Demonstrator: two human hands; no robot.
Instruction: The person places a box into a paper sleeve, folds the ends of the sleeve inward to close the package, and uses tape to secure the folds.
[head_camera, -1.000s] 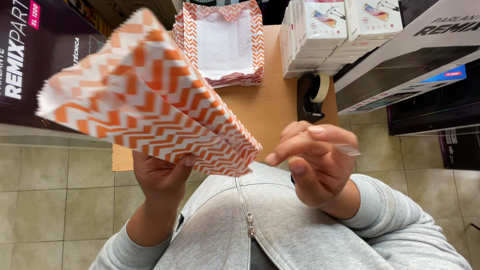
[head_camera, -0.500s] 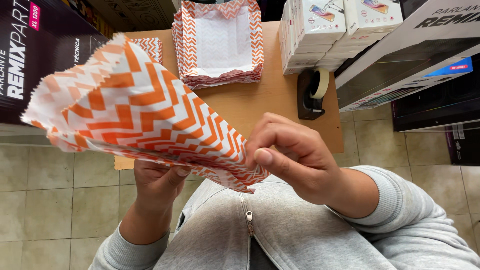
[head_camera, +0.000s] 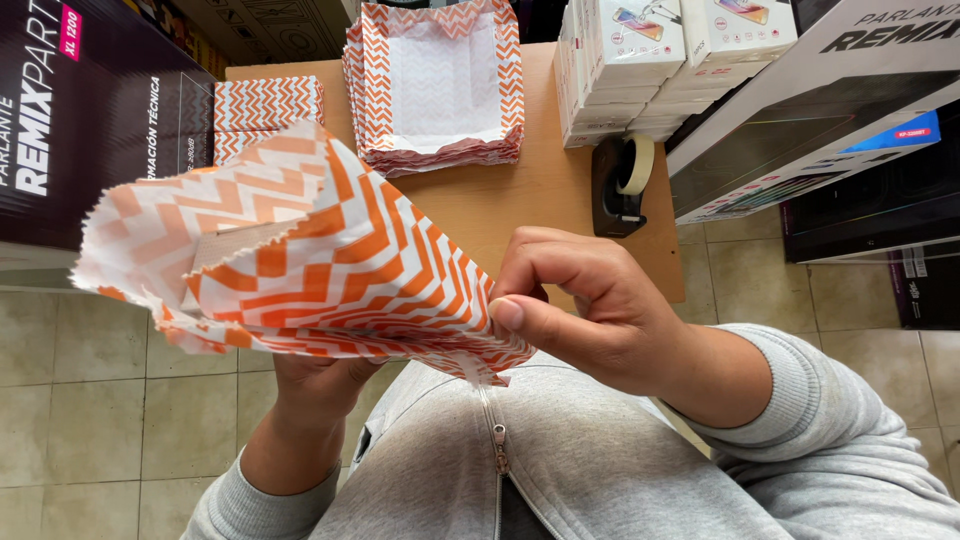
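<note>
Largest first: wooden table (head_camera: 520, 205), bearing a stack of flat orange-and-white chevron bags (head_camera: 440, 85) at the back, a smaller folded pile (head_camera: 265, 105) to its left, white product boxes (head_camera: 640, 60) at right and a black tape dispenser (head_camera: 620, 185) near the edge. Dark cartons left and right, tiled floor below.

In front of all that, held above the lap: one chevron paper bag (head_camera: 300, 260), now puffed open at its zigzag mouth toward the left, where half a second ago it lay flatter and a second ago was tipped up on edge. Closed bottom end now pulled down close to the grey zipped jacket (head_camera: 520, 470).

Left hand (head_camera: 320, 385) under the bag, cupped around its underside, fingers mostly hidden by the paper. Right hand (head_camera: 590, 310), a second ago free and spread beside the bag, now curled and pinching the bag's bottom corner between thumb and forefinger.

Judging from this: bag opened out and gripped at both ends, bottom fold being worked.
</note>
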